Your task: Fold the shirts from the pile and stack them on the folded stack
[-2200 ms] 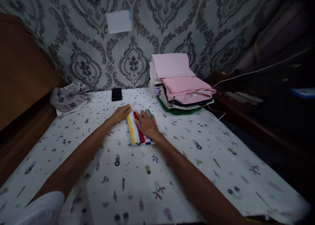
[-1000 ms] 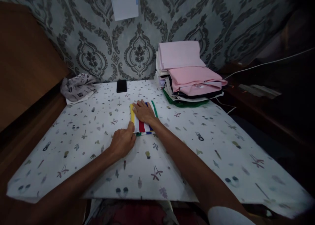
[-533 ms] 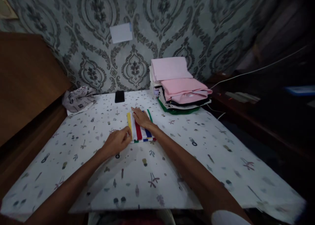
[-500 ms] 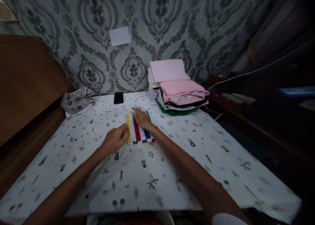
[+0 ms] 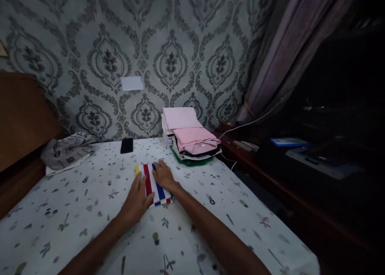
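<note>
A folded striped cloth (image 5: pixel 149 181), white with yellow, red and blue bands, lies flat on the patterned table cover (image 5: pixel 120 243). My left hand (image 5: pixel 136 198) rests on its left side, fingers stretched forward and thumb over the near edge. On the right side of the cloth lies my right hand (image 5: pixel 164 174), palm down with fingers extended. Both hands press on the cloth from above without gripping it. The folds beneath the palms are hidden.
Behind and to the right stands a stack of folded clothes (image 5: pixel 194 140), pink on top. A black phone (image 5: pixel 126 145) lies near the wall. At the far left sits a crumpled grey cloth (image 5: pixel 69 149). A white cable (image 5: pixel 252 123) runs past the stack's right.
My left hand has gone from curled fingers at the cloth's left edge to lying flat on it. My right hand now lies farther toward the cloth's right side. The view has shifted right and up.
</note>
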`<action>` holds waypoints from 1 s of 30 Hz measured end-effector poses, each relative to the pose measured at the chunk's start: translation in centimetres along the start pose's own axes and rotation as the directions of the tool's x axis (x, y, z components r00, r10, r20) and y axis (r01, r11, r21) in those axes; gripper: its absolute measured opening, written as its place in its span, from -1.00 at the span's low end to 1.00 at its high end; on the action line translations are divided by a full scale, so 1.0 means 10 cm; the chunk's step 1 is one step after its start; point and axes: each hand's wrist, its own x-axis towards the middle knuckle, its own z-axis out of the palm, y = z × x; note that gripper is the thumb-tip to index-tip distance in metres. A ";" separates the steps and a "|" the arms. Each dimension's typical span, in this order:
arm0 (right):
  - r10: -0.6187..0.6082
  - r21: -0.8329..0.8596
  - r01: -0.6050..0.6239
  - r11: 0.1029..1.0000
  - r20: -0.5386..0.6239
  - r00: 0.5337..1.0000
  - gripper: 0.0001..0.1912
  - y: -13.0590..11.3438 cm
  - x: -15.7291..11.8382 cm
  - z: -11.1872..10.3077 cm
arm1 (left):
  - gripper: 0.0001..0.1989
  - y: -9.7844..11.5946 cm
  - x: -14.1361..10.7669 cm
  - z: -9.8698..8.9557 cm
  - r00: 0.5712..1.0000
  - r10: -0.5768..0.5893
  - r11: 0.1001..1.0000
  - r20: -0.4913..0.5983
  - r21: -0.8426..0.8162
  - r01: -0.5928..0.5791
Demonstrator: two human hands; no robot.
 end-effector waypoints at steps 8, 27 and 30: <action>0.160 0.242 -0.184 0.953 0.118 0.980 -0.50 0.18 0.49 -0.26 | -0.19 -0.09 0.01 -0.31 0.858 -0.463 0.695 0.224 -0.509 0.508; 0.361 0.682 0.163 0.713 -0.557 0.748 -0.64 1.34 0.17 -1.90 | -0.68 1.44 2.03 -0.70 0.997 -0.076 0.608 -0.009 -0.793 0.039; 0.433 0.618 0.061 0.784 -0.614 0.659 -0.68 1.60 0.34 -2.18 | -0.79 1.70 2.61 -0.49 0.996 -0.038 0.715 -0.085 -0.698 -0.032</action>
